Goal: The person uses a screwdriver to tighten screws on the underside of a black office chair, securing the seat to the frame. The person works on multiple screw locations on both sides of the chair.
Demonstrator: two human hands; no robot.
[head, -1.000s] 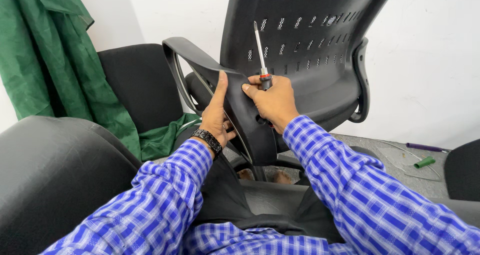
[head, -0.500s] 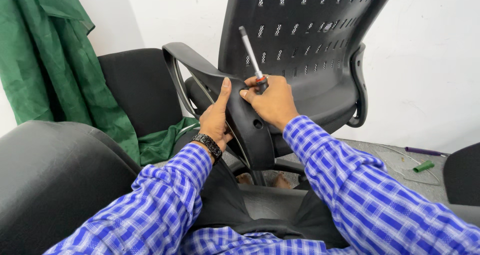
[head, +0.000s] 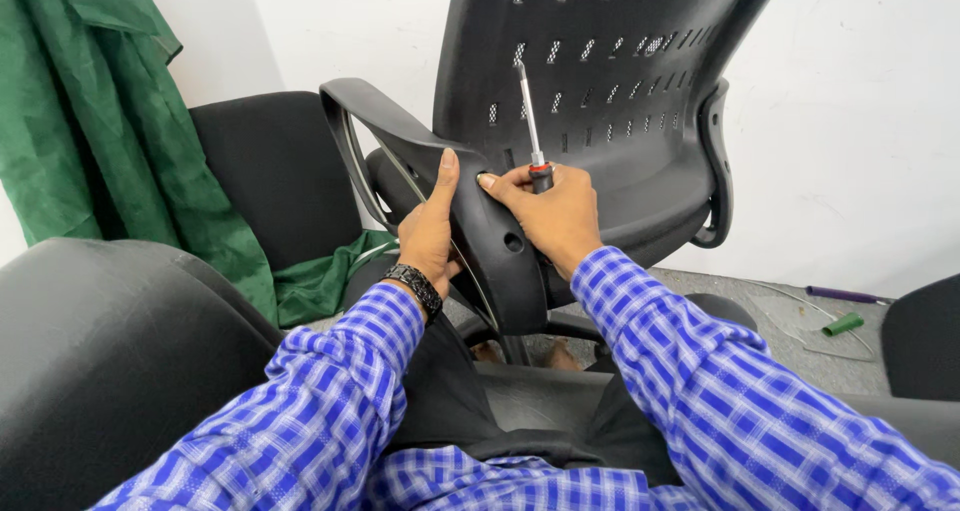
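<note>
A black office chair point(head: 610, 61) with a perforated back stands before me against a white wall. My left hand point(head: 428, 229) grips its curved black plastic armrest point(head: 480, 241) from the left side, thumb along the edge. My right hand point(head: 550, 211) presses on the same armrest from the right while holding a screwdriver point(head: 530, 121) whose metal shaft points upward; its red and black handle sits in my fist. A small round hole shows in the armrest just below my right thumb.
A green cloth point(head: 90, 121) hangs at the left over another black chair point(head: 270, 171). A dark padded seat point(head: 110, 361) fills the lower left. On the grey floor at the right lie a green-handled tool point(head: 842, 324) and a purple one point(head: 845, 295).
The screwdriver shaft has tilted a little between frames and now stands nearly upright. Both hands have stayed on the armrest, with only a slight shift of view.
</note>
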